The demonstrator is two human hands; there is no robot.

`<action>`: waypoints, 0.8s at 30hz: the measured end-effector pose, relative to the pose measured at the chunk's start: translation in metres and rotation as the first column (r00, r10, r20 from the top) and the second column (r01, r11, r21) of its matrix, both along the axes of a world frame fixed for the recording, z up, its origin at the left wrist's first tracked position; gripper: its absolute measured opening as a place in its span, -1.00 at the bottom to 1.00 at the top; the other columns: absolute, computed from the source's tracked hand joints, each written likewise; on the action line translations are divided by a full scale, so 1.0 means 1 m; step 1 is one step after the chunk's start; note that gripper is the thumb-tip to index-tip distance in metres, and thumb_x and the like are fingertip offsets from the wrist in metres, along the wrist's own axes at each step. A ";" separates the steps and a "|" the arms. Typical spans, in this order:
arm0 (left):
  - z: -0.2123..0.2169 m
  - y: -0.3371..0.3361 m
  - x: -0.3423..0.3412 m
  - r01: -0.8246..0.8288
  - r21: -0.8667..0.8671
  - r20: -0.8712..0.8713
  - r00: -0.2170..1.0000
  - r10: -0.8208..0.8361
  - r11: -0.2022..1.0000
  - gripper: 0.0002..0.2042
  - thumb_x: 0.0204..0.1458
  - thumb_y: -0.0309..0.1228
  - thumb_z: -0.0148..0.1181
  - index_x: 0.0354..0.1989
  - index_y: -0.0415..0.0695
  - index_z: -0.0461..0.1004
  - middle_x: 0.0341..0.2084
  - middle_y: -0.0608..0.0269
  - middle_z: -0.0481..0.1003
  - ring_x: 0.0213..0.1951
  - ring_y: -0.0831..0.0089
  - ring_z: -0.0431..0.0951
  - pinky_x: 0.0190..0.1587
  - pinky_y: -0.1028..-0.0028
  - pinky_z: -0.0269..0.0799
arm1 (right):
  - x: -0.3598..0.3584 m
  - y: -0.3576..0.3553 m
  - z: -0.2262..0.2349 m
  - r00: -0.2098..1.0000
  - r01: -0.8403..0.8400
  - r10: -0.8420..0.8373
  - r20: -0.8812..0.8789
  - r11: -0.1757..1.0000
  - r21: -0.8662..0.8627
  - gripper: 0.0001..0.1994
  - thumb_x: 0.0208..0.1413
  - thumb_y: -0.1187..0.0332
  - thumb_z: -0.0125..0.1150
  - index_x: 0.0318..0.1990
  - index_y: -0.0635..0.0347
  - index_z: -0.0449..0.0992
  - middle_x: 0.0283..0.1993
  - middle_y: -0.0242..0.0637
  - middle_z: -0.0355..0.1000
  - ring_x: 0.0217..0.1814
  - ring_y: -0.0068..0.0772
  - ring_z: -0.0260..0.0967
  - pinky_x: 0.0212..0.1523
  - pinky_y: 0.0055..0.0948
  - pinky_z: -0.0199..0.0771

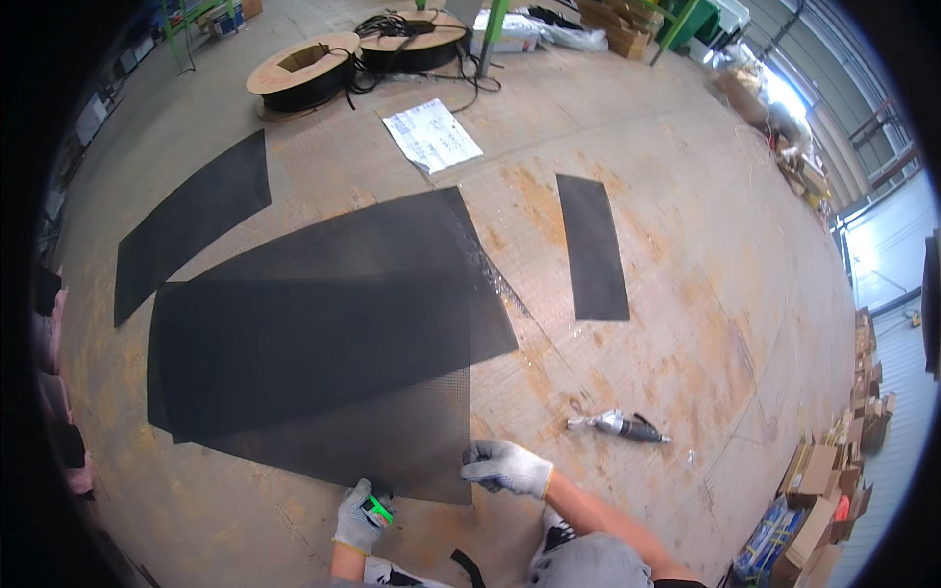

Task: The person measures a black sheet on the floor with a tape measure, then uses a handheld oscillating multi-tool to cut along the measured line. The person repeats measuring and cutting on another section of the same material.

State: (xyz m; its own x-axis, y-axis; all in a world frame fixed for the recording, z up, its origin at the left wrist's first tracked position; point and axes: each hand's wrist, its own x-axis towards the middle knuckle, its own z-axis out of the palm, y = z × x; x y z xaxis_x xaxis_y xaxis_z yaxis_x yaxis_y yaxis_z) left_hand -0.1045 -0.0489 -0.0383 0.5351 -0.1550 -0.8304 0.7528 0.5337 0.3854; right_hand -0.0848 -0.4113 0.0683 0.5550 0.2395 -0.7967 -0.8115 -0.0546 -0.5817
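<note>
My left hand (pixel 357 519), in a whitish work glove, is closed round a green tape measure (pixel 375 510) at the near edge of a black mesh sheet (pixel 392 453). My right hand (pixel 505 467), gloved the same way, has its fingers curled together at the near right corner of that sheet. Whatever is between those fingers is hidden. A second black sheet (pixel 323 323) lies over the mesh sheet, slightly turned. To the right of my hands, a grey and black handheld power tool (pixel 622 425) rests on the floor.
Loose black strips lie at left (pixel 201 225) and right (pixel 592 250). Beyond the sheets are a white paper (pixel 431 135) and two spools (pixel 304 73) of black material. Green posts (pixel 493 29) stand behind. Cardboard boxes (pixel 809 480) line the right side. The floor (pixel 686 245) shows rusty stains.
</note>
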 end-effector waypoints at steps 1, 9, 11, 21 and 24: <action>0.002 0.004 -0.006 0.021 0.024 -0.012 1.000 -0.021 0.999 -0.79 0.35 -0.18 0.26 -0.15 -0.06 0.57 -0.32 0.16 0.64 -0.42 0.21 0.66 -0.37 0.15 0.64 | -0.004 -0.008 -0.003 0.999 -0.034 0.033 0.041 0.999 0.008 -0.62 0.27 0.06 0.41 -0.03 0.21 0.62 -0.38 -0.40 0.49 -0.42 -0.58 0.38 -0.41 -0.49 0.41; 0.037 0.041 -0.060 0.033 0.175 -0.029 0.999 -0.029 0.984 -0.86 0.32 -0.25 0.29 -0.14 0.00 0.51 -0.40 0.26 0.57 -0.47 0.27 0.64 -0.39 0.14 0.67 | 0.014 -0.042 -0.065 0.944 0.307 -0.322 0.072 0.938 0.163 -0.15 0.28 -0.05 0.42 0.47 0.44 0.28 0.18 -0.04 0.55 0.13 -0.25 0.58 0.13 -0.24 0.65; 0.047 0.041 -0.076 0.022 0.205 -0.042 0.999 -0.014 0.978 -0.85 0.31 -0.26 0.31 -0.15 -0.01 0.49 -0.43 0.27 0.54 -0.48 0.28 0.64 -0.41 0.16 0.66 | 0.030 -0.037 -0.079 0.916 0.364 -0.394 0.073 0.894 0.261 -0.37 0.36 0.05 0.35 0.36 0.36 0.41 0.11 -0.17 0.59 0.02 -0.33 0.61 0.03 -0.30 0.67; 0.123 -0.011 -0.143 -0.196 0.300 -0.107 0.966 0.237 0.934 -0.76 0.27 -0.27 0.37 -0.31 -0.17 0.52 -0.62 0.32 0.43 -0.66 0.45 0.43 -0.58 0.42 0.37 | 0.069 -0.041 -0.088 0.988 0.149 -0.136 -0.070 0.961 0.234 -0.69 0.34 0.40 0.34 0.16 0.32 0.58 -0.01 -0.21 0.64 -0.10 -0.30 0.64 -0.16 -0.32 0.73; 0.138 -0.023 -0.167 -0.202 0.355 -0.152 0.951 0.270 0.913 -0.76 0.29 -0.25 0.35 -0.29 -0.17 0.53 -0.58 0.31 0.46 -0.66 0.45 0.43 -0.58 0.41 0.35 | 0.063 -0.040 -0.090 0.992 0.022 -0.001 -0.124 0.985 0.168 -0.69 0.35 0.36 0.35 0.16 0.25 0.58 -0.03 -0.25 0.65 -0.12 -0.33 0.64 -0.22 -0.33 0.71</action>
State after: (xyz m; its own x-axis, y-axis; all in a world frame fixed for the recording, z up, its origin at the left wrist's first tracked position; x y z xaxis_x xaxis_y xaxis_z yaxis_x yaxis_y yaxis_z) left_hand -0.2714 -0.0718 0.0994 0.3451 0.2576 -0.9025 0.6982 0.5722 0.4303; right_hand -0.0214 -0.4512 -0.0217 0.4593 0.3704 -0.8074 -0.8772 0.0461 -0.4779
